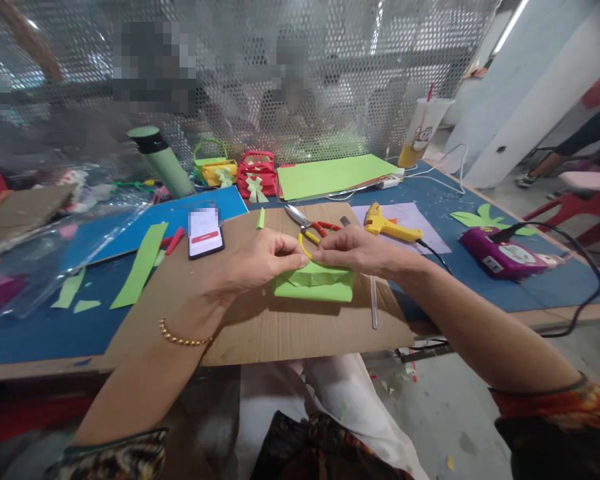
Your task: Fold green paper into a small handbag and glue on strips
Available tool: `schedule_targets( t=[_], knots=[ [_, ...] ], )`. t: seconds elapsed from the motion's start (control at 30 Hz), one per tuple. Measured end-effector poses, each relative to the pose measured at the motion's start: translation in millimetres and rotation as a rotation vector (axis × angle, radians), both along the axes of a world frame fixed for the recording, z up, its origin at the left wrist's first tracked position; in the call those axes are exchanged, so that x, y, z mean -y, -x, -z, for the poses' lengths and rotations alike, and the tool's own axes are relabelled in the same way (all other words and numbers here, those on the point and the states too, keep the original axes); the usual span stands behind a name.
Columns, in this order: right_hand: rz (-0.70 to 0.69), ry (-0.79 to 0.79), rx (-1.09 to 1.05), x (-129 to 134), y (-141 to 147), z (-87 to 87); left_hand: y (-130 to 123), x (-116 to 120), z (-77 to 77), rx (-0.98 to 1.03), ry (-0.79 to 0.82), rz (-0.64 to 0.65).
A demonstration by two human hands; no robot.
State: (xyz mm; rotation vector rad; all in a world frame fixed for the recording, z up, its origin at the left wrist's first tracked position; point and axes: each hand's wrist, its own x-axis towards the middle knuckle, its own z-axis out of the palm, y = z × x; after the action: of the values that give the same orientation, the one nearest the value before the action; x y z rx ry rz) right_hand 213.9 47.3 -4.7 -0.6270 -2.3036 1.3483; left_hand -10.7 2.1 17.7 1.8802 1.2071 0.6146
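A light green folded paper bag (325,285) sits above the cardboard sheet, between my hands. At its upper left edge, my left hand (275,257) has thumb and forefinger pinched together on the paper. My right hand (347,250) grips the top edge from the other side, fingers curled inward. Just beyond my fingertips lie scissors (296,215) with red and yellow handles, partly hidden by the hands. A small green paper strip (261,219) stands past my left hand. The exact fold under my fingertips is covered.
Cardboard (300,333) covers the table's front. Left are a phone (205,233), green paper strips (143,263) and a bottle (165,163). Right are a yellow glue gun (393,227), a purple power strip (505,257) and a drink cup (423,133). Small red paper bags (257,177) stand behind.
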Motion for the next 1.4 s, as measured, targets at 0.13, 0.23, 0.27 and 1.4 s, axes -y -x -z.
schedule_targets(
  t=[0.13, 0.23, 0.27, 1.4],
  knots=[
    [0.036, -0.014, 0.035, -5.7, -9.8, -2.2, 3.8, 1.2, -6.7, -0.016, -0.089, -0.032],
    [0.049, 0.011, 0.04, -6.9, -9.9, -1.4, 5.5, 1.5, -9.2, -0.034, -0.11, -0.05],
    [0.049, 0.014, 0.035, -6.7, -8.8, -1.0, 5.6, 1.6, -9.3, -0.037, -0.113, -0.055],
    [0.093, -0.119, -0.018, -3.7, -1.7, -3.0, -2.1, 1.8, -1.4, -0.023, -0.119, -0.069]
  ],
)
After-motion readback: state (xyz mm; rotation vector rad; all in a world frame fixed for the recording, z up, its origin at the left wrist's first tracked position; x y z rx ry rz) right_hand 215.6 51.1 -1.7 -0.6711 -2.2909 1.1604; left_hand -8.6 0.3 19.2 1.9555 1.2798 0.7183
